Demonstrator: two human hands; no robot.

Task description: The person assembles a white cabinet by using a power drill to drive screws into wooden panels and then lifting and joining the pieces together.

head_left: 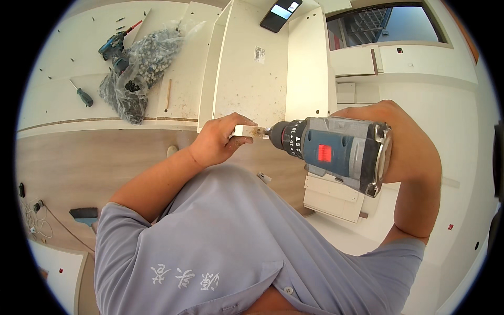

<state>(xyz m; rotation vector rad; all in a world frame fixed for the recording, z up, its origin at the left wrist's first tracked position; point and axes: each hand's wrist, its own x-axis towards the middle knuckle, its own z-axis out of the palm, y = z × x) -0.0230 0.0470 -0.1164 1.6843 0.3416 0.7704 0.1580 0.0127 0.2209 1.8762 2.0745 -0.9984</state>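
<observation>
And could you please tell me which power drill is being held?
The blue-and-grey drill gripped by the right hand; the other drill lies beside the plastic bag.

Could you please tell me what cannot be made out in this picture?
In the head view:
Right hand: its grip is mostly hidden behind the drill.
Drill bit: its tip is too small to tell against the white piece.
Phone: its screen details are too small.
Plastic bag: its lower contents are buried under those on top.

A lavender-grey short-sleeved shirt (210, 220) bears white lettering (185, 278).
</observation>
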